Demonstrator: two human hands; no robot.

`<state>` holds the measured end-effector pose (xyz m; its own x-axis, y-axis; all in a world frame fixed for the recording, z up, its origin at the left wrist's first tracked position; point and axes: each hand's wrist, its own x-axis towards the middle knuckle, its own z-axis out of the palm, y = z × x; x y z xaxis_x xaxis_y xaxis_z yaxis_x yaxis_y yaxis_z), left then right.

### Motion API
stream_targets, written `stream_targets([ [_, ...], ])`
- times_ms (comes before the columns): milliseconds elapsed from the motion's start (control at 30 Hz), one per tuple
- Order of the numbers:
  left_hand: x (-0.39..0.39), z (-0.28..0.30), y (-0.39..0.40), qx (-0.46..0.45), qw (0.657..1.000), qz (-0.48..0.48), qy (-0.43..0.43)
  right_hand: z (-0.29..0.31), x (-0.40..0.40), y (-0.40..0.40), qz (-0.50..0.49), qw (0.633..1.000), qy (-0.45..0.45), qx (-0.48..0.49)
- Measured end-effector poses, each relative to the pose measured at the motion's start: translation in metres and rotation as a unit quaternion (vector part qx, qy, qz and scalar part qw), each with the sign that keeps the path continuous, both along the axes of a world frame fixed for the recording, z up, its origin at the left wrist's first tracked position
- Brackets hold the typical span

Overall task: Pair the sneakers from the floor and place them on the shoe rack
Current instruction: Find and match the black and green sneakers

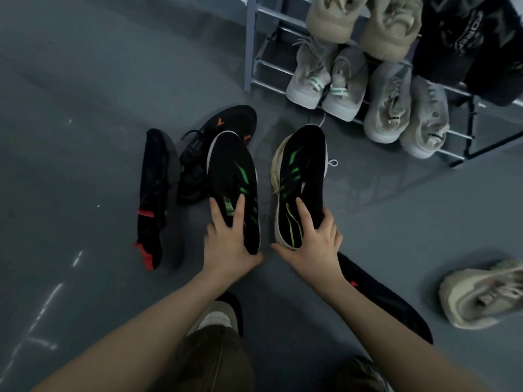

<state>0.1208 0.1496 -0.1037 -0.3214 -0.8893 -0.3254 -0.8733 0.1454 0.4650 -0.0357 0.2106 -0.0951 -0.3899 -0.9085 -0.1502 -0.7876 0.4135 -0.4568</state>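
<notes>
The left hand [229, 244] and right hand [314, 244] each hold a black sneaker with green stripes, left sneaker [232, 176], right sneaker [302, 176]. The far shoe rack [254, 46] holds pale shoes [368, 89].

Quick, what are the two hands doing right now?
Left hand: closed on a black sneaker with green stripes.
Right hand: closed on the matching black-and-green sneaker.
</notes>
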Motion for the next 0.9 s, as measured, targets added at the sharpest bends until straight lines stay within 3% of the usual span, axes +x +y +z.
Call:
stream_targets([
  [133, 0.008, 0.013, 0.005, -0.033, 0.990, 0.032, 0.131, 0.012, -0.014, 0.005, -0.010, 0.995, -0.068, -0.068],
  [333, -0.014, 0.046, 0.017, -0.090, 0.972, -0.037, 0.215, 0.026, -0.033, 0.046, -0.056, 0.994, 0.001, -0.089],
  [467, -0.047, 0.059, 0.031, -0.053, 0.965, -0.091, 0.239, 0.020, -0.047, 0.086, -0.098, 0.994, 0.015, -0.046],
  [633, -0.065, 0.060, 0.040, -0.010, 0.954, -0.162, 0.254, 0.011, -0.070, 0.118, -0.076, 0.996, -0.030, 0.038],
  [900, -0.115, 0.085, 0.069, -0.025, 0.937, -0.233, 0.258, 0.051, -0.098, 0.134, -0.157, 0.969, -0.091, -0.166],
])
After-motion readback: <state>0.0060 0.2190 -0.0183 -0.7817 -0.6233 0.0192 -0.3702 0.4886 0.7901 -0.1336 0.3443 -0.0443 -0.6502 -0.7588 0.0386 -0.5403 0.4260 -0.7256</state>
